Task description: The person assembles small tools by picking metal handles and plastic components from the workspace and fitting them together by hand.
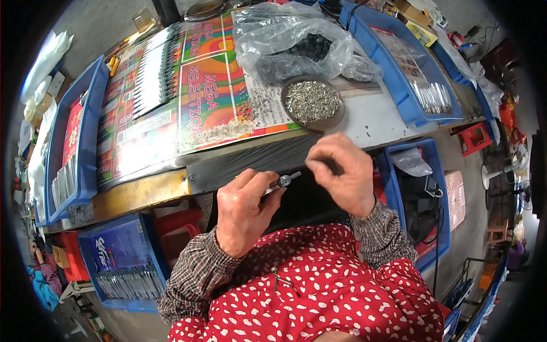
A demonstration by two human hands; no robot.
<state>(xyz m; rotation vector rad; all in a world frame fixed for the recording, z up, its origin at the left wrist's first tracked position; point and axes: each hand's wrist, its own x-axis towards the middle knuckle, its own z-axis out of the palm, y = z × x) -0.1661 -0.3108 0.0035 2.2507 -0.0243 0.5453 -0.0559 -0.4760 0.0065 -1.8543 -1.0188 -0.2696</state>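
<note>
My left hand (246, 206) is closed round a slim silver piece with a rounded grey end (284, 180), a narrow tip pointing toward my right hand. Just beyond that tip is my right hand (343, 172), its thumb and fingers pinched together. Whether anything tiny sits in that pinch is hidden. Both hands are in front of the bench edge, above my lap. On the bench beyond my right hand stands a round dark dish (335, 118) heaped with small silver metal pieces (312, 102).
Several slender dark-ended pieces (162, 71) lie in a row on colourful printed sheets (208, 97). A clear plastic bag (268, 43) sits behind the dish. Blue trays flank the bench at left (86, 154) and right (393, 68); lower blue bins (154, 239) stand beside my lap.
</note>
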